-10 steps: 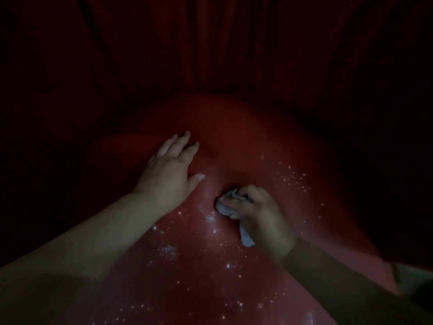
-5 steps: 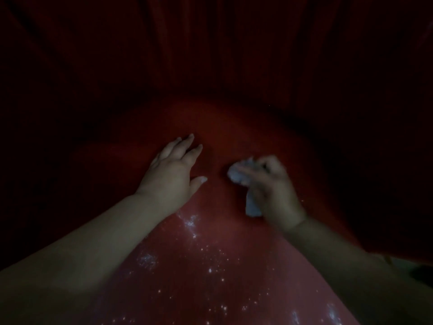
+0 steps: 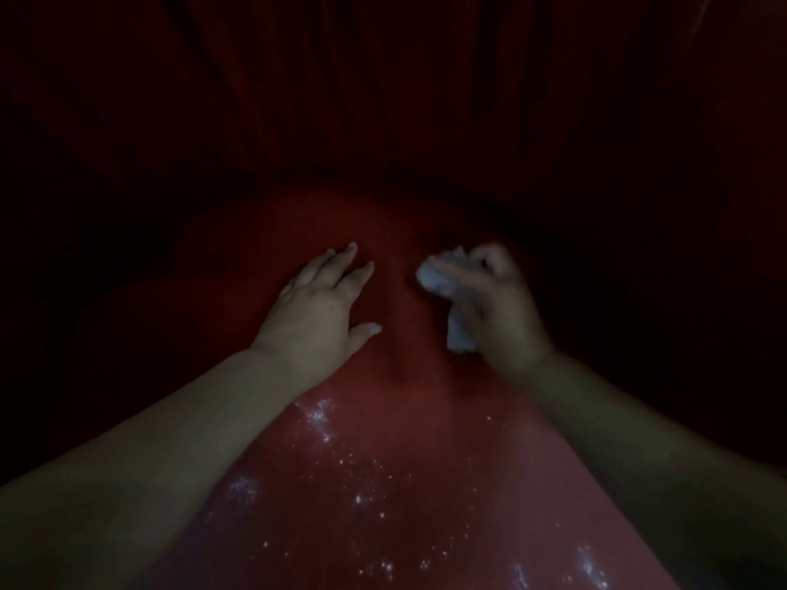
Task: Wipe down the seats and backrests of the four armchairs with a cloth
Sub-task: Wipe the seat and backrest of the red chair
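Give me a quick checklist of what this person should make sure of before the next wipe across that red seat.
1. Cloth in hand: ok. The right hand grips the pale cloth, bunched up.
2. Cloth touching the seat: cannot tell. The hand is blurred, so contact is unclear.
3. Other hand out of the way: ok. The left hand rests flat on the red seat, apart from the cloth.
4. Specks left to wipe: not ok. White specks dot the near part of the seat.
5. Backrest state: cannot tell. The backrest is too dark to judge.
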